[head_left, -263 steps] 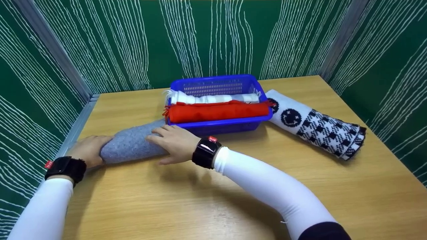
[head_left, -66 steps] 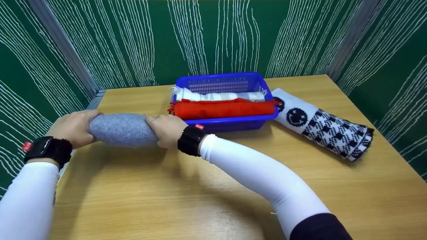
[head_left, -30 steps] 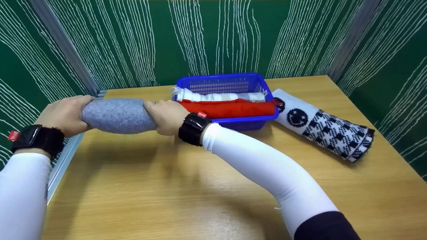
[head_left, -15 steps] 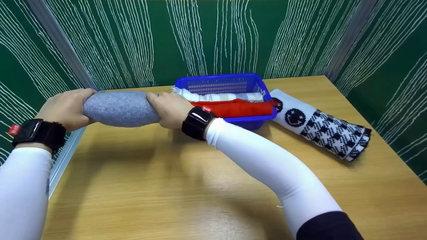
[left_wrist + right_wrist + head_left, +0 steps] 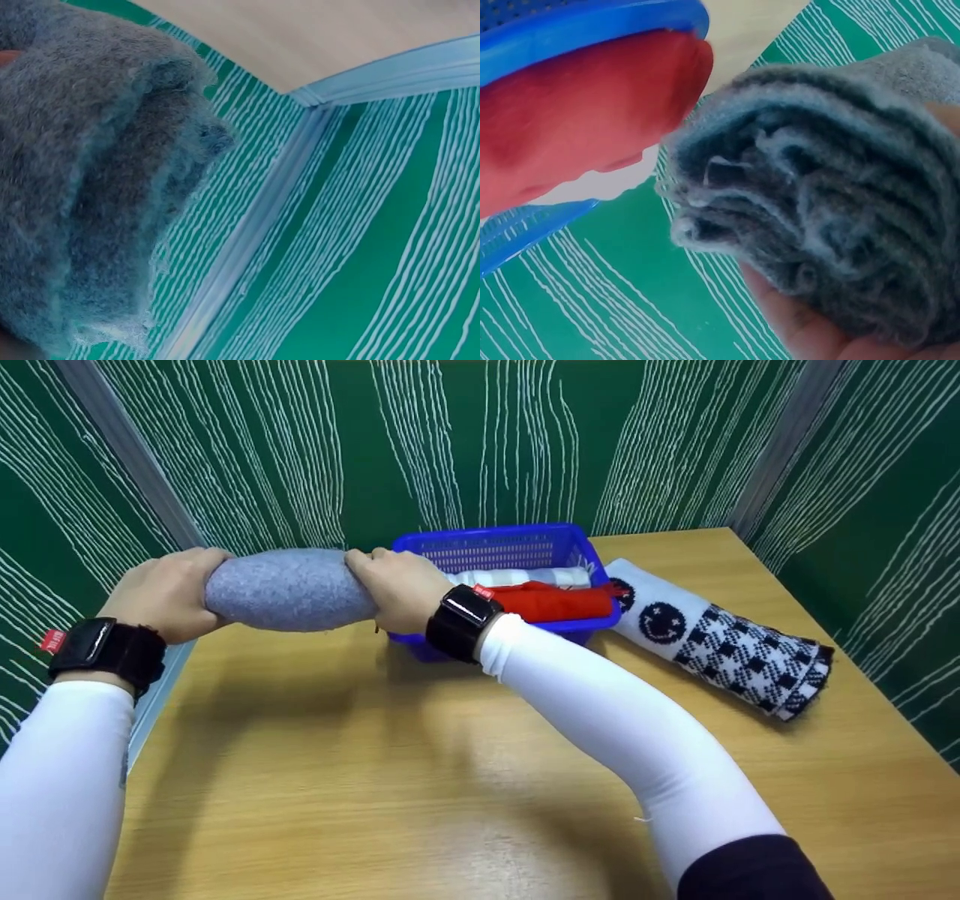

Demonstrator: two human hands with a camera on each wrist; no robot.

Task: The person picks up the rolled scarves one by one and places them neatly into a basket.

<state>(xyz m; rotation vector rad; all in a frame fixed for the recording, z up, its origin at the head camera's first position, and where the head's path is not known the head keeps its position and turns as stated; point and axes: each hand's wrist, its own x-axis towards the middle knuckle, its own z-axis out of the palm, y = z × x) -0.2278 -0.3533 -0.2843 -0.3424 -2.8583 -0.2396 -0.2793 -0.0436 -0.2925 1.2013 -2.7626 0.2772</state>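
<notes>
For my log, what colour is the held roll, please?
The roll is grey, clearest in the head view.

White sleeves (image 5: 600, 709) meet black wrist straps (image 5: 459, 624) bearing small red tags (image 5: 52, 640).

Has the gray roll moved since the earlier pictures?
Yes. In the head view, the gray roll has risen off the table, from lower in frame than the blue basket to roughly level with it.

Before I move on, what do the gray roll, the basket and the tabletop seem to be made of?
Gray roll: matte fabric, perhaps wool or felt; its edges look fuzzy in the wrist views.
Basket: probably molded plastic, with a smooth blue rim and perforated walls.
Tabletop: wood or laminate, slightly shiny; the grain leaves that open.
</notes>
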